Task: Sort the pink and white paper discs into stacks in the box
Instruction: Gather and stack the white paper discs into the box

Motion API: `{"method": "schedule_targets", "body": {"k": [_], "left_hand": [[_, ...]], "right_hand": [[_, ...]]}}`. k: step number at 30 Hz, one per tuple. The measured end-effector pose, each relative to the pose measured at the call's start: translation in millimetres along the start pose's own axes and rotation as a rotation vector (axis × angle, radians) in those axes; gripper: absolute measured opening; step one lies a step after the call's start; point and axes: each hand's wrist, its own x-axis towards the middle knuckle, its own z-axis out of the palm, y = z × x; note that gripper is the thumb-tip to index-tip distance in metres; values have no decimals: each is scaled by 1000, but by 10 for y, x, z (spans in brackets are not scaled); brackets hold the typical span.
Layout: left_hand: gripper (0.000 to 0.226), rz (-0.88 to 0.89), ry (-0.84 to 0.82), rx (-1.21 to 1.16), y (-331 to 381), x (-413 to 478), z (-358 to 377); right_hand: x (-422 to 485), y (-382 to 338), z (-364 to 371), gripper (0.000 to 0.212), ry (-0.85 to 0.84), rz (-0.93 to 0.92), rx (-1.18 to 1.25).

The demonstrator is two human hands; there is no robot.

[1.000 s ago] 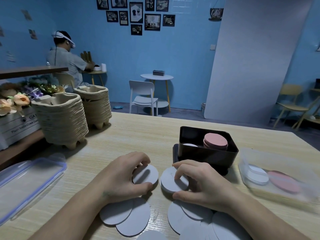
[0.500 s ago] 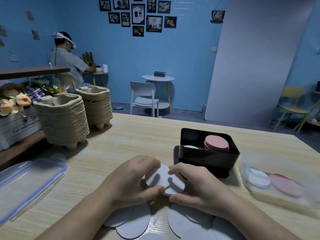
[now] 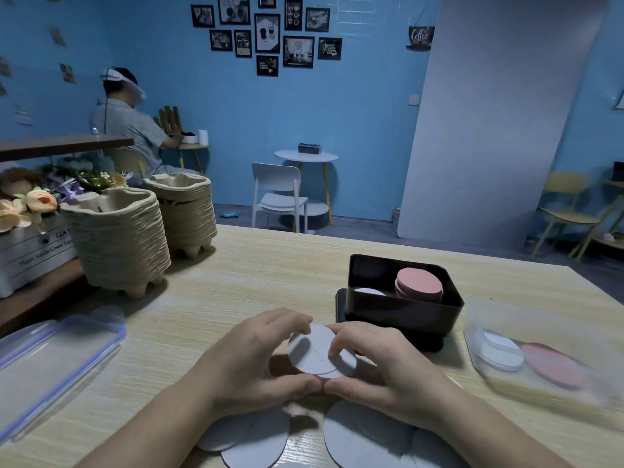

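The left hand (image 3: 250, 359) and the right hand (image 3: 381, 369) pinch overlapping white discs (image 3: 312, 352) between them over the counter (image 3: 270, 271). The black box (image 3: 405, 310), holding a pink stack (image 3: 418, 285), stands at 1 o'clock from them.

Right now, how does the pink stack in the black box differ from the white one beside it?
The pink stack stands tall, near the rim; the white stack sits low. The pink stack is on the right, the white stack on the left. Both are round discs inside the black box.

Blue walls (image 3: 354, 130), framed pictures (image 3: 266, 35), white chair (image 3: 278, 194).
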Motion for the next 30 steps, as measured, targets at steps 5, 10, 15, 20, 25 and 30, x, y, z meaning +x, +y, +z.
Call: {"method": "schedule_targets", "body": {"k": [5,10,15,20,25,30], "left_hand": [[46,7,21,-95,-35,-2,1],[30,17,56,-90,-1,2,7],[22,22,30,-132,6,13,15],[24,28,-18,-208,-1,29,38],[27,-1,-38,-249,-3,32,49],[32,5,-24,-202,31,39,41]], "right_hand": [[-3,11,-2,29,-7,4,3],[-13,-9,-8,40,10,59,22],[-13,-33,-12,34,17,63,53],[-4,-38,-3,32,16,71,75],[14,-14,25,31,29,49,50],[40,4,35,37,53,-29,-8]]}}
